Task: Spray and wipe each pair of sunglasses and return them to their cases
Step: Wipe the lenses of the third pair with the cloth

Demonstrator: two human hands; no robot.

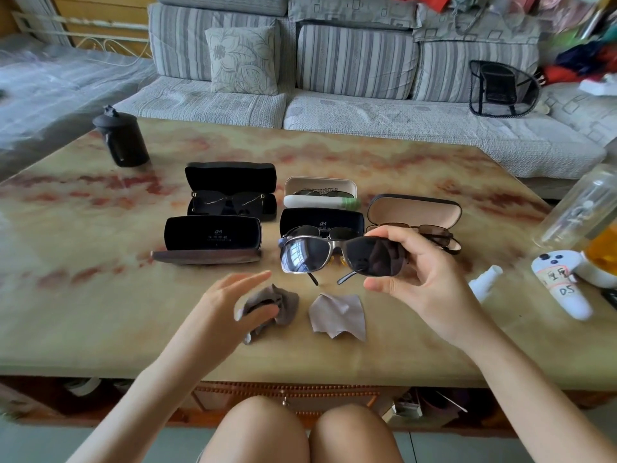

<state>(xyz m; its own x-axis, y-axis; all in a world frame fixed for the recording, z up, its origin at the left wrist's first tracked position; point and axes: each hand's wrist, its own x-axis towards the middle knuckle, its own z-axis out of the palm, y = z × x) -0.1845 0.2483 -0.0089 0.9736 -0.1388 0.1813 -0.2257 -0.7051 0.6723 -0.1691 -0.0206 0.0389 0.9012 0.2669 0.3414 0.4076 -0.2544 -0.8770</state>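
Note:
My right hand (pixel 422 272) pinches a pair of silver-framed dark sunglasses (pixel 320 255) by the right lens, held above the table. My left hand (pixel 233 302) hovers with loose fingers over a crumpled grey cloth (pixel 283 304), its thumb touching it. A second grey cloth (pixel 339 315) lies flat beside it. Several open cases stand behind: a black one with sunglasses inside (pixel 230 192), an empty black one (pixel 212 238), a white one (pixel 320 192), a black one (pixel 322 222) and a beige-lined one (pixel 414 212) with brown sunglasses (pixel 434 233). A small white spray bottle (pixel 485 282) lies at the right.
A black lidded cup (pixel 122 138) stands at the far left of the marble table (pixel 100 312). A clear glass jar (pixel 581 208), a white game controller (pixel 564 282) and an orange-filled container sit at the right edge. A striped sofa runs behind.

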